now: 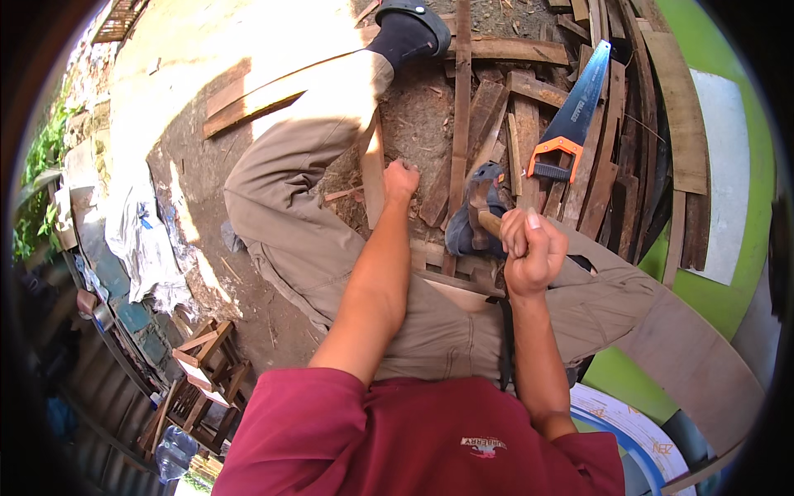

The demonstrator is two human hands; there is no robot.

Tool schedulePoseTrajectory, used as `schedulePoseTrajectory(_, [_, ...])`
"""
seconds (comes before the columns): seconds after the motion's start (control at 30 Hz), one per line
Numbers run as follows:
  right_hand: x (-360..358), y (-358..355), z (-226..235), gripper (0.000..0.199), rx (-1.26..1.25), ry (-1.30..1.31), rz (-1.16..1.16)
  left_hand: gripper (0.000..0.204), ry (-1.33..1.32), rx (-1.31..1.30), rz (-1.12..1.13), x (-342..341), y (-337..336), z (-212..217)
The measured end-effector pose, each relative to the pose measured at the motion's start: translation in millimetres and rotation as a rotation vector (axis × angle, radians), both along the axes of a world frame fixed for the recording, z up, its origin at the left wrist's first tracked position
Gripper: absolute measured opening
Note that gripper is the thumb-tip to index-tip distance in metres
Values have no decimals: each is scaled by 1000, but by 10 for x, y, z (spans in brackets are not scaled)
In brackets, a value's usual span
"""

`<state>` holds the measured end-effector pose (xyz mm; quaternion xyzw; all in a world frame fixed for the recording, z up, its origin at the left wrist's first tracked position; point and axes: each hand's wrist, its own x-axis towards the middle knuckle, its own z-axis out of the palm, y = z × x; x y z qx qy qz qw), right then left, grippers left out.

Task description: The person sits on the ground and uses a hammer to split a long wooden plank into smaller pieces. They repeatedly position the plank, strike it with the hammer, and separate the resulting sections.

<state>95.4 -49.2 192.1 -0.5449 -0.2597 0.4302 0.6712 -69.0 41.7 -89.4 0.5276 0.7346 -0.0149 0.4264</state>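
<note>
My right hand (pixel 533 252) is wrapped round the wooden handle of a hammer (pixel 480 198), whose dark metal head stands above my shoe (pixel 470 233). Further left and a little ahead, my left hand (pixel 401 179) is closed beside an upright-looking wooden plank (pixel 372 169) between my legs. What its fingers pinch, if anything, is too small to make out. A handsaw (pixel 579 112) with a blue blade and an orange and black handle lies on the wood to the right of the hammer.
Many loose wooden slats (pixel 612 140) are piled at the right. A longer plank (pixel 248 107) lies ahead on the left. A small wooden stool-like frame (pixel 207 376) and a clear plastic bottle (pixel 175 453) stand at the lower left. White cloth (pixel 145 240) hangs at the far left.
</note>
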Motion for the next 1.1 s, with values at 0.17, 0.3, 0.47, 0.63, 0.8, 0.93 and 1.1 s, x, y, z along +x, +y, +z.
schedulePoseTrajectory(0.17, [162,-24,-96,42,6,-16,-78,30,-220,60,-40,287,207,244])
schedulePoseTrajectory(0.3, [284,-13,-138,42,0,-71,-100,26,-379,195,-4,443,459,376])
schedulePoseTrajectory(0.47, [522,-47,-122,41,-21,-71,-212,19,-518,507,-83,1014,635,1094])
schedulePoseTrajectory(0.63, [633,-180,31,42,-44,-152,-292,19,-371,403,-783,1766,342,696])
schedulePoseTrajectory(0.8, [681,-314,228,42,-100,-205,-321,21,167,302,-1135,2086,207,167])
schedulePoseTrajectory(0.93, [700,-320,179,42,-147,-232,-304,22,225,300,-1133,2118,119,154])
schedulePoseTrajectory(1.1, [654,-194,85,43,-160,-247,-270,22,249,327,-1152,2114,119,141])
